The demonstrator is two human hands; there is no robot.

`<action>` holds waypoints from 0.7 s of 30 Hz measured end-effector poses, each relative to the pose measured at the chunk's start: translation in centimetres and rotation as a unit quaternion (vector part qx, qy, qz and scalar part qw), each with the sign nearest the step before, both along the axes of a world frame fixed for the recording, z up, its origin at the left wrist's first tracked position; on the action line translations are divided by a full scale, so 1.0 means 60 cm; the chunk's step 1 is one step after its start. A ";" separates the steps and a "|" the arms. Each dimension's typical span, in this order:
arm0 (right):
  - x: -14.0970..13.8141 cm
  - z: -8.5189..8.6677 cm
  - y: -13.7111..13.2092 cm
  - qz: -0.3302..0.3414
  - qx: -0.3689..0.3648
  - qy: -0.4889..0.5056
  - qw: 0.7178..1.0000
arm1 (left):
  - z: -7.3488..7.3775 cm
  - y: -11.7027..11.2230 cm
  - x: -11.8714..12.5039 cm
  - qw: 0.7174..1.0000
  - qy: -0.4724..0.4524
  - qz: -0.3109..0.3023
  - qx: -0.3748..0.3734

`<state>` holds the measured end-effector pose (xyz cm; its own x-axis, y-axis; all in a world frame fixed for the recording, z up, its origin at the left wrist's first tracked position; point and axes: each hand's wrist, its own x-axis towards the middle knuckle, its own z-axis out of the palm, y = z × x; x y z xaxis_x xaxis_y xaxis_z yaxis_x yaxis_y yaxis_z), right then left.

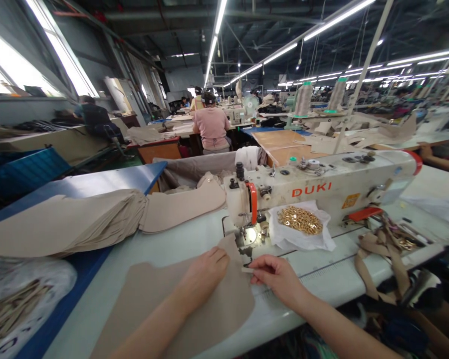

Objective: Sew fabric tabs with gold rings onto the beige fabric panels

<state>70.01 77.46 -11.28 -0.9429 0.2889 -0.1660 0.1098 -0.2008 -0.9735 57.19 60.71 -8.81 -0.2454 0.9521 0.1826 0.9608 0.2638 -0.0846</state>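
A large beige fabric panel [149, 309] lies on the sewing machine's table, one corner reaching to the presser foot. My left hand [205, 271] rests on top of it, palm down, fingers close together and slightly bent. Just right of the panel's edge, my right hand [277, 279] is closed in a pinch. Between its thumb and fingers is a short, narrow pale strip [247, 269], pointing left toward the panel. Above both hands stands the white sewing machine [322, 184], its needle area [249, 234] lit by a small lamp.
Gold metal rings [300, 220] lie on white cloth against the machine. Stacked beige panels [67, 219] are at left, above a plastic bag [22, 304] of strips. Beige straps [387, 254] hang at right. A person in pink [211, 124] sits ahead; another person's arm [441, 159] shows at right.
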 end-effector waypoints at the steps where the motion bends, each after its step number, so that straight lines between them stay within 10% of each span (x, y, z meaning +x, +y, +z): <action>1: 0.000 -0.001 0.001 0.001 0.000 -0.001 1.000 | -0.002 -0.002 0.001 1.000 -0.015 0.002 0.024; 10: -0.014 0.015 -0.017 0.009 -0.082 -0.017 0.996 | 0.003 -0.016 0.028 0.979 -0.042 0.012 0.199; 21: -0.020 0.031 -0.048 -0.017 -0.207 -0.043 0.977 | 0.018 -0.021 0.057 0.972 -0.008 -0.023 0.233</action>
<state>68.83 74.56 -9.41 -0.9118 0.2105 -0.3527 0.1736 -0.5808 -0.7954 60.63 59.44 -7.70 -0.2103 0.7769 0.5935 0.9728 0.2267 0.0479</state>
